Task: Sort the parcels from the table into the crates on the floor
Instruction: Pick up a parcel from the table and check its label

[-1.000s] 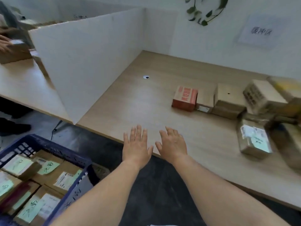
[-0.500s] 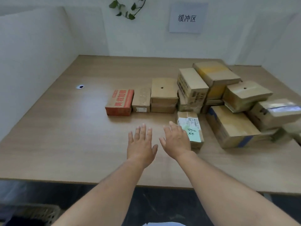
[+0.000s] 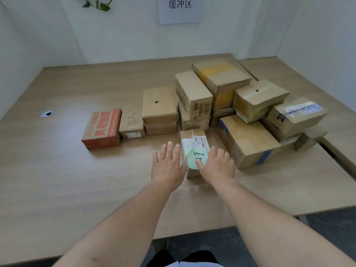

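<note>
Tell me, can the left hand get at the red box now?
Probably yes. The left hand is open and holds nothing, and only bare table lies between it and the red box, which has nothing on top.

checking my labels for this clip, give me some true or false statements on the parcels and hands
1. The small brown cardboard parcel with a green sticker lies closest to the person. True.
2. The red-orange printed carton sits at the row's right end. False: it is at the left end.
3. The left hand and right hand flank that parcel, fingers straight. True.
4. The left hand holds a lifted box. False: it holds nothing.
5. A white paper sign hangs on the wall. True.
</note>
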The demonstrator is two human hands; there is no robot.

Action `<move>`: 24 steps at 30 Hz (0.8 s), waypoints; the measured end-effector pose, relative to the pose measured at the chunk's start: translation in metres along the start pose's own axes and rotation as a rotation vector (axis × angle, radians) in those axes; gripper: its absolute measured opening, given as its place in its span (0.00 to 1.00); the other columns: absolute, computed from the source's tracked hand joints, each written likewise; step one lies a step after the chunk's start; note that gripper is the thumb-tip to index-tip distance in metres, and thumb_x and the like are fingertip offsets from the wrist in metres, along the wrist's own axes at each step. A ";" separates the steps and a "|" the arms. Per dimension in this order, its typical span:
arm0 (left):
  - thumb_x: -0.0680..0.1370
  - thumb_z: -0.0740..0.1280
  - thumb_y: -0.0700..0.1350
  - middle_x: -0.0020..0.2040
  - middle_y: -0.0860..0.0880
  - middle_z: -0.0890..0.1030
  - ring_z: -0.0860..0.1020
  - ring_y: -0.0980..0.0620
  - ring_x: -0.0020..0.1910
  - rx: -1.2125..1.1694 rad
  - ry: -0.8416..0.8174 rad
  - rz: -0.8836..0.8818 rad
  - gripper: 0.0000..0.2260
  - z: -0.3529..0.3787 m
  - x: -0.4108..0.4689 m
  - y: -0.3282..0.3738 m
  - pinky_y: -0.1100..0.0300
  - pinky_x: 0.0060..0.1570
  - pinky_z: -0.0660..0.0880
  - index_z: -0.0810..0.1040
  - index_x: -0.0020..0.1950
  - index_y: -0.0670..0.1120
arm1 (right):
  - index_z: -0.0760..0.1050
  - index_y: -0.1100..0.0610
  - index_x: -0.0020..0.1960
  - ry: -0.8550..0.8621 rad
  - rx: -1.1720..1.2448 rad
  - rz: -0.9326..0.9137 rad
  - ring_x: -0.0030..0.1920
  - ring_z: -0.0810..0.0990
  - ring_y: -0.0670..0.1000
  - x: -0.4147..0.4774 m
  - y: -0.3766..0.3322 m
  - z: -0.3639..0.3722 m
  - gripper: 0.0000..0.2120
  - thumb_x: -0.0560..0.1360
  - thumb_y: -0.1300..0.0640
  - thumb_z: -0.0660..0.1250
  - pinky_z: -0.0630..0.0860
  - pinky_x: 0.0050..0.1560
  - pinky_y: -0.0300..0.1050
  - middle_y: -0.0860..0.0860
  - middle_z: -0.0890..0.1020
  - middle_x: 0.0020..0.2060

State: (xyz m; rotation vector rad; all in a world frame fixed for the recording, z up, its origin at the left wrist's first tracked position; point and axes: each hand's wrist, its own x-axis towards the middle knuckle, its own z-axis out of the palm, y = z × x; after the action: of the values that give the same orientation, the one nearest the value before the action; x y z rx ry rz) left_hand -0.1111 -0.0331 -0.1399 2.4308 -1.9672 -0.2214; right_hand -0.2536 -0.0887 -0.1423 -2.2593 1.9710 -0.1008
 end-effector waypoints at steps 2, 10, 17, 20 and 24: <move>0.82 0.47 0.58 0.79 0.47 0.41 0.40 0.47 0.78 -0.011 -0.010 0.007 0.29 0.000 0.008 0.000 0.46 0.74 0.39 0.40 0.79 0.49 | 0.58 0.59 0.72 -0.017 -0.004 0.023 0.64 0.68 0.58 0.005 -0.001 0.003 0.36 0.75 0.34 0.57 0.67 0.61 0.51 0.58 0.69 0.66; 0.82 0.48 0.58 0.79 0.46 0.56 0.53 0.47 0.77 -0.194 -0.080 -0.053 0.29 0.002 0.034 -0.005 0.48 0.73 0.51 0.46 0.79 0.45 | 0.58 0.60 0.73 -0.192 0.094 0.081 0.67 0.68 0.56 0.026 -0.009 0.006 0.35 0.76 0.39 0.60 0.67 0.62 0.51 0.55 0.70 0.68; 0.80 0.60 0.57 0.79 0.43 0.49 0.56 0.43 0.75 -0.415 -0.008 -0.252 0.36 0.001 0.041 -0.022 0.51 0.71 0.58 0.44 0.79 0.44 | 0.62 0.48 0.71 -0.388 0.336 -0.117 0.65 0.67 0.54 0.035 -0.030 0.003 0.28 0.73 0.54 0.65 0.70 0.59 0.49 0.49 0.70 0.67; 0.79 0.60 0.57 0.79 0.41 0.47 0.50 0.44 0.77 -0.351 0.028 -0.340 0.38 -0.001 0.035 -0.037 0.51 0.73 0.52 0.43 0.79 0.42 | 0.58 0.44 0.75 -0.427 0.302 -0.203 0.69 0.62 0.53 0.037 -0.038 0.000 0.31 0.74 0.61 0.60 0.66 0.66 0.49 0.47 0.64 0.71; 0.78 0.61 0.53 0.75 0.41 0.61 0.59 0.42 0.73 -0.350 -0.032 -0.414 0.33 -0.001 0.026 -0.050 0.48 0.70 0.61 0.53 0.77 0.41 | 0.50 0.47 0.77 -0.342 0.221 -0.046 0.70 0.60 0.56 0.034 -0.047 -0.001 0.36 0.74 0.58 0.64 0.65 0.64 0.52 0.52 0.59 0.73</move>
State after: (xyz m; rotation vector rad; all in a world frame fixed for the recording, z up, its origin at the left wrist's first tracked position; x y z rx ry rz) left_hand -0.0575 -0.0475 -0.1465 2.5632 -1.2723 -0.5562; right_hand -0.2026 -0.1158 -0.1359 -2.0254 1.6471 0.0575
